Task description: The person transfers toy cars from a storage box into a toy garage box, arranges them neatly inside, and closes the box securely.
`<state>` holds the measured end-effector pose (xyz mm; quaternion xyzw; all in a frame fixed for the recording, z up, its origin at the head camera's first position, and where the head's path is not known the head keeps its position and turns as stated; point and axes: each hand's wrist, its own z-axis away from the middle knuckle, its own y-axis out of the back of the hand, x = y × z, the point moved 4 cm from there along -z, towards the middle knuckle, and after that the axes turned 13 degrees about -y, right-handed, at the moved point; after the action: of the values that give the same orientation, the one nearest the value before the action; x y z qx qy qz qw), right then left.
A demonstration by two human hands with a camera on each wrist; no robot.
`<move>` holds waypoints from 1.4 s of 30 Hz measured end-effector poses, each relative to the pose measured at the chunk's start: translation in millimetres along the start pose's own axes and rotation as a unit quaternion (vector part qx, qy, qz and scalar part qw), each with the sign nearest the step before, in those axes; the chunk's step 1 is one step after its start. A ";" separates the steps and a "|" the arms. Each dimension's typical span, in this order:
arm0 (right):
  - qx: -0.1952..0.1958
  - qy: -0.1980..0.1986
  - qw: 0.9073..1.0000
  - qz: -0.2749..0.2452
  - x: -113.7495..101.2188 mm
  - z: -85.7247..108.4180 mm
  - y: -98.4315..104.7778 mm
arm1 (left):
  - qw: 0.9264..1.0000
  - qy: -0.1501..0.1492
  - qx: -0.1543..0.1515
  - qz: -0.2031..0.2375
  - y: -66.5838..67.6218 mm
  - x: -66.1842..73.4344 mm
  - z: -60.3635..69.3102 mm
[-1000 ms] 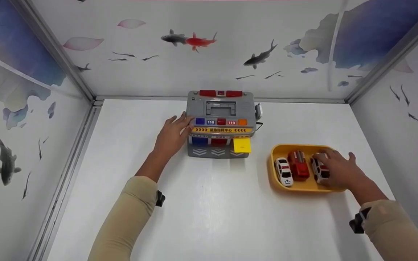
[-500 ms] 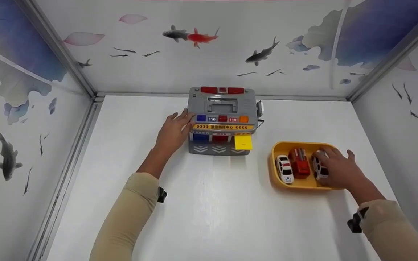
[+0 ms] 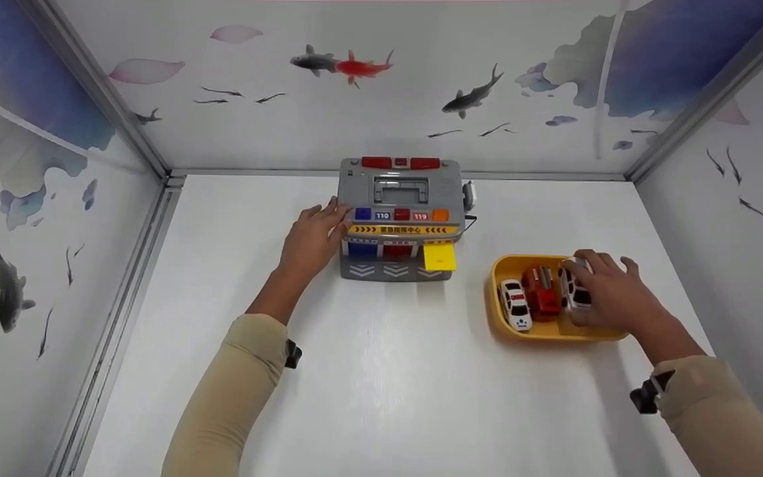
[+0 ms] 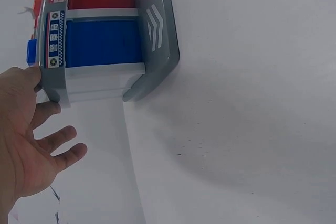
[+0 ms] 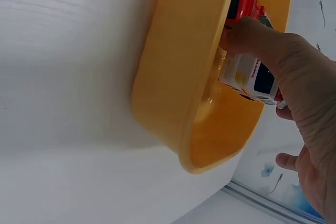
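Note:
My right hand (image 3: 620, 298) pinches a white toy ambulance (image 3: 575, 291) between thumb and fingers, over the right part of a yellow tray (image 3: 540, 336). In the right wrist view the toy ambulance (image 5: 249, 74) is tilted inside the rim. Beside it in the tray lie a red toy fire truck (image 3: 541, 298) and a white toy police car (image 3: 515, 305). My left hand (image 3: 308, 240) touches the left side of a grey toy emergency station (image 3: 398, 199). Its fingers are loosely spread in the left wrist view, near the blue door (image 4: 104, 43).
A yellow flap (image 3: 439, 258) stands out from the station's front right. On its right side hangs a white handset (image 3: 469, 196) with a dark cord. White panels with painted fish enclose the white table (image 3: 381, 384) at the back and sides.
My right hand has raised the toy ambulance a little from the tray floor, tilting it and shifting it slightly. The left hand stays at the station's side.

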<state>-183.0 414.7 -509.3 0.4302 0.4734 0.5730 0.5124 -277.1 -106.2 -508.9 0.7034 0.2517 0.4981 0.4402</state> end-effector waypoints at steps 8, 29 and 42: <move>0.041 0.017 0.998 -0.044 -16.0 -3.9 15.2 | 1.000 -0.004 0.002 -0.008 1.2 1.5 -2.3; 0.063 0.087 0.992 -0.064 -91.3 -14.3 24.6 | 1.000 0.010 -0.009 -0.014 0.5 1.6 -2.4; 0.069 0.112 0.989 -0.064 -119.2 -19.8 20.5 | 1.000 0.008 -0.007 -0.021 0.7 1.6 -3.4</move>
<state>-193.5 293.6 -493.7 0.3666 0.5926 0.5494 0.4611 -279.6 -104.0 -507.1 0.6908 0.2663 0.4961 0.4535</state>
